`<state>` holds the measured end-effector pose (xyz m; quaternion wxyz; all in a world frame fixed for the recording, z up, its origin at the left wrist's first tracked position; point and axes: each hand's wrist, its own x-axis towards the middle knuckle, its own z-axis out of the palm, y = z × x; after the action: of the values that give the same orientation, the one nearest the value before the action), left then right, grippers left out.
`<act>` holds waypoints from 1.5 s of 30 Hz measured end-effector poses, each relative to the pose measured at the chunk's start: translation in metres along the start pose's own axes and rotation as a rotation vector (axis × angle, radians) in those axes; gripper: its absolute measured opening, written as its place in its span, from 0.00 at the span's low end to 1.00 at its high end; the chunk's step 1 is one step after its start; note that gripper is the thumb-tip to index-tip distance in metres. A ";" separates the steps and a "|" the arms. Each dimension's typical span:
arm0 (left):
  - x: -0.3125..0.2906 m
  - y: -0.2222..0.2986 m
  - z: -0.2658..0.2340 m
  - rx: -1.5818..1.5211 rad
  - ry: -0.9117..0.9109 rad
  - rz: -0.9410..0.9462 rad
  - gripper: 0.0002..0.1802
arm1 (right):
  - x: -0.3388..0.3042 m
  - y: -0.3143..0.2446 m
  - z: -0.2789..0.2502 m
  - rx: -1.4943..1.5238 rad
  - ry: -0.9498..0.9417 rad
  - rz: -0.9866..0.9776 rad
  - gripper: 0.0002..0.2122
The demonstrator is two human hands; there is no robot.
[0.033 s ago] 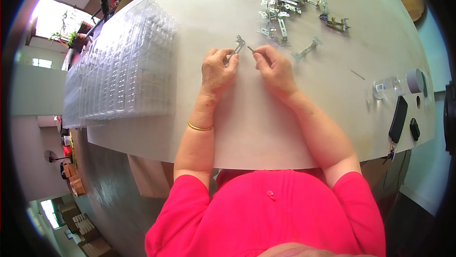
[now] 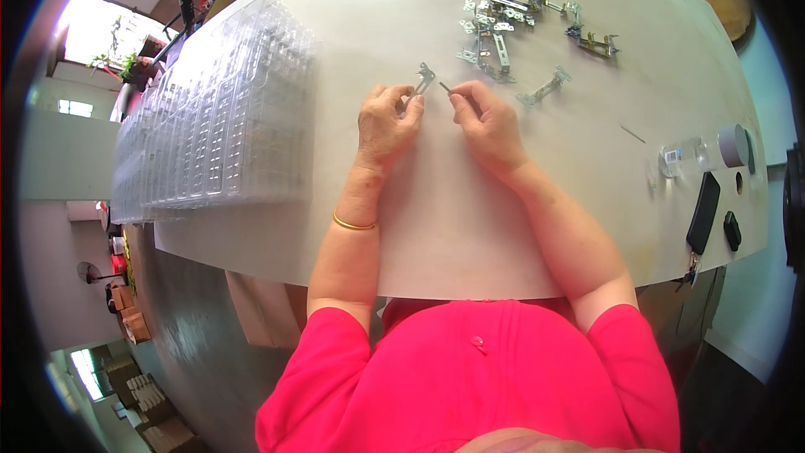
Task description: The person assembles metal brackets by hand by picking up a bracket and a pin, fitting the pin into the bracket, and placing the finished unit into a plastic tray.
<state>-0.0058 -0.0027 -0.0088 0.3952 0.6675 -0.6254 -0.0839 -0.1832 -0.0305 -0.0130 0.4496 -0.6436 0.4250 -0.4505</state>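
Note:
My left hand (image 2: 386, 126) is closed in a pinch on a small metal bracket (image 2: 425, 77), whose flared end points up and away from the fingers. Between the thumb and fingers of my right hand (image 2: 490, 122) is a thin dark metal rod (image 2: 444, 87). Its tip sits close to the bracket, with a small gap between them. Beyond my right hand lies a pile of similar metal brackets (image 2: 501, 46). One separate bracket (image 2: 545, 88) rests nearer to me. Another thin metal rod (image 2: 633, 134) lies on the table to the right.
Stacked clear plastic trays (image 2: 226, 109) fill the left of the pale table (image 2: 453, 227). A clear bottle with a grey lid (image 2: 683, 157) lies on its side at the right, near a long black case with keys (image 2: 703, 212) and a small black object (image 2: 732, 231).

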 end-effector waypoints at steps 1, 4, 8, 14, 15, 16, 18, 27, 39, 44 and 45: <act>0.001 0.000 0.000 -0.006 0.010 0.007 0.12 | 0.000 0.000 -0.001 -0.003 0.004 0.004 0.06; 0.001 0.001 -0.002 -0.025 0.021 -0.038 0.12 | 0.002 0.002 0.001 0.013 -0.009 0.005 0.06; -0.002 -0.007 -0.006 0.085 0.088 0.031 0.10 | 0.003 -0.009 0.004 -0.080 -0.021 -0.039 0.05; -0.003 -0.010 0.006 0.184 0.193 0.112 0.07 | 0.002 -0.002 -0.002 -0.047 -0.030 -0.021 0.06; -0.004 -0.010 0.003 0.172 0.212 0.103 0.07 | 0.000 -0.005 0.000 0.007 -0.042 0.023 0.06; -0.005 -0.008 0.002 0.149 0.223 0.099 0.07 | -0.001 -0.006 0.000 0.013 -0.068 0.004 0.06; -0.005 -0.005 -0.004 0.125 0.282 0.085 0.07 | -0.001 -0.005 0.002 0.091 -0.058 0.051 0.05; -0.002 0.070 -0.074 -0.189 0.361 0.057 0.06 | 0.005 0.005 -0.004 0.173 -0.093 0.072 0.05; -0.009 -0.022 -0.292 0.144 0.660 -0.170 0.10 | 0.003 0.005 -0.001 0.172 -0.062 0.088 0.05; -0.013 -0.096 -0.367 0.401 0.732 -0.326 0.12 | 0.002 0.000 -0.002 0.152 -0.084 0.078 0.05; -0.012 -0.106 -0.374 0.399 0.729 -0.325 0.12 | 0.002 0.000 -0.003 0.150 -0.081 0.080 0.05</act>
<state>0.2999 0.1559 0.1710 0.4350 0.8064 -0.3360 0.2180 -0.1854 -0.0331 -0.0117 0.5310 -0.6084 0.3971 -0.4361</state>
